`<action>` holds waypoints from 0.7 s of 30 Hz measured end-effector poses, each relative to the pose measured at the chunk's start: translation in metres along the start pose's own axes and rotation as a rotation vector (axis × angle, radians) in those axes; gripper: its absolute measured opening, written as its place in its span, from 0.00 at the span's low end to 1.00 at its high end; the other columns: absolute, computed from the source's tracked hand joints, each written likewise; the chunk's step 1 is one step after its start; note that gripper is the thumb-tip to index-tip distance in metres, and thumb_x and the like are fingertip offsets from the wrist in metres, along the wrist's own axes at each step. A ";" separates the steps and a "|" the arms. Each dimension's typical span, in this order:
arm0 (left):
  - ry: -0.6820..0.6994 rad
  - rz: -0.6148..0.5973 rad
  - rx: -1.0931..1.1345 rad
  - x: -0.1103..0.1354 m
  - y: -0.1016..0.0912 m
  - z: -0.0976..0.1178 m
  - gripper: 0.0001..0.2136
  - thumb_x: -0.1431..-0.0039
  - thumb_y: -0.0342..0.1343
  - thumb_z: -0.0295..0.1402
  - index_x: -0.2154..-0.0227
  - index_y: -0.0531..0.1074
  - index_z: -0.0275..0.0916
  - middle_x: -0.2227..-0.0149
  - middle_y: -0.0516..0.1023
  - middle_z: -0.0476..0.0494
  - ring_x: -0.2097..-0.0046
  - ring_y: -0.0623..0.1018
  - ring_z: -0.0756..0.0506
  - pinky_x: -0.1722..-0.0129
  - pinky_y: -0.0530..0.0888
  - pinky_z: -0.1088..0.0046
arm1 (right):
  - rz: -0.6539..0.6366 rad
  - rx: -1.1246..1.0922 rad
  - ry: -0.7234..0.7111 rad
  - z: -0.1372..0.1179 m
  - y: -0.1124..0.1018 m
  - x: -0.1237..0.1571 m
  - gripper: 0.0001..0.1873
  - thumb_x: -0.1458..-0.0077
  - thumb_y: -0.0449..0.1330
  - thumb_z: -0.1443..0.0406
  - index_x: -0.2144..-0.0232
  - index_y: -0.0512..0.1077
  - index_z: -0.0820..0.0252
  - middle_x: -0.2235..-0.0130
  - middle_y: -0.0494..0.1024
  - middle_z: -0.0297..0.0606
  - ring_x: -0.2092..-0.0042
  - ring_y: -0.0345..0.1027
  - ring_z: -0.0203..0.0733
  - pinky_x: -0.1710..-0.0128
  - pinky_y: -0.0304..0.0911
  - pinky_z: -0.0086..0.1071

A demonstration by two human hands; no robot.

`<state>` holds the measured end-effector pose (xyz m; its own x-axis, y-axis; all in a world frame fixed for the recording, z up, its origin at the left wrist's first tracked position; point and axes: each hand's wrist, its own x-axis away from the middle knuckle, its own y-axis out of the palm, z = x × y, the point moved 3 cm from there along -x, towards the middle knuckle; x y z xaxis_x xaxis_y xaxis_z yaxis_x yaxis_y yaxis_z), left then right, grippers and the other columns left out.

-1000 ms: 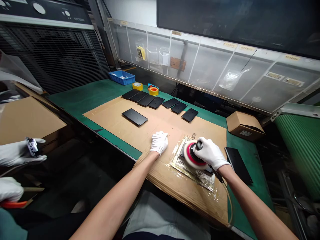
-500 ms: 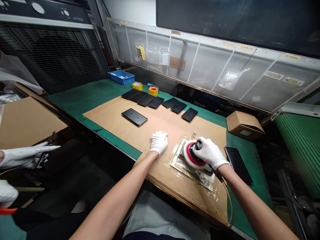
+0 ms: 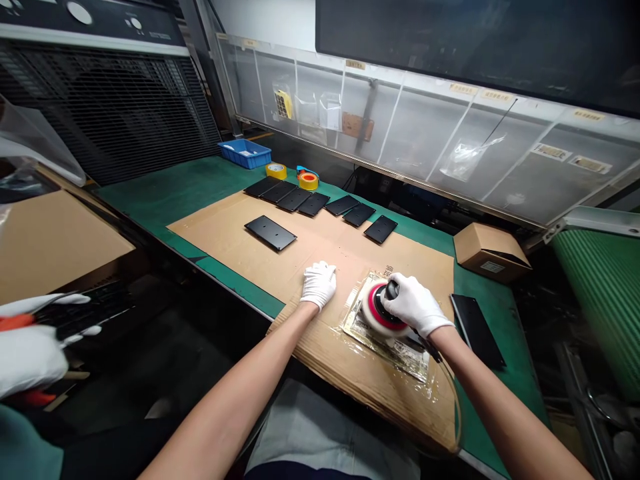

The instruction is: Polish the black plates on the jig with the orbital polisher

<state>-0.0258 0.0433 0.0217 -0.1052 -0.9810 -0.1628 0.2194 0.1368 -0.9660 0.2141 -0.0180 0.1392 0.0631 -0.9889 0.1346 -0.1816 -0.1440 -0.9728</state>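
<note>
My right hand (image 3: 417, 305), in a white glove, grips the black knob of a polisher (image 3: 374, 307) with a white pad and a red ring. The pad rests on a taped-down plate (image 3: 355, 323) and covers much of it, so I cannot make out the surface under the pad. A hose runs from the polisher under my right forearm. My left hand (image 3: 319, 285), also gloved, leans on the cardboard (image 3: 295, 270) left of the plate, its fingers curled in with nothing visible in them. Beyond it lies a single black panel (image 3: 271, 233) with small holes.
Several black panels (image 3: 294, 199) line the cardboard's far edge. Behind stand tape rolls (image 3: 309, 181) and a blue bin (image 3: 245, 153). A cardboard box (image 3: 490, 251) and a larger black panel (image 3: 477, 330) are at right. A co-worker's gloved hands (image 3: 30, 360) hold an orange-handled tool at left.
The polisher and my right hand have shifted slightly left over the plate. My left hand stays put. The co-worker's lower hand has come further into view with the orange-handled tool.
</note>
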 end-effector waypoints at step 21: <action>-0.003 -0.019 0.015 0.001 -0.001 0.001 0.16 0.29 0.47 0.35 0.51 0.78 0.37 0.50 0.75 0.30 0.49 0.73 0.33 0.51 0.67 0.56 | 0.020 0.056 0.071 0.013 0.003 0.005 0.20 0.40 0.57 0.51 0.49 0.75 0.49 0.57 0.75 0.44 0.63 0.73 0.47 0.67 0.58 0.34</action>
<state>-0.0253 0.0423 0.0222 -0.1069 -0.9839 -0.1434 0.2315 0.1157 -0.9659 0.2263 -0.0226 0.1344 -0.0101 -0.9919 0.1264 -0.1270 -0.1241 -0.9841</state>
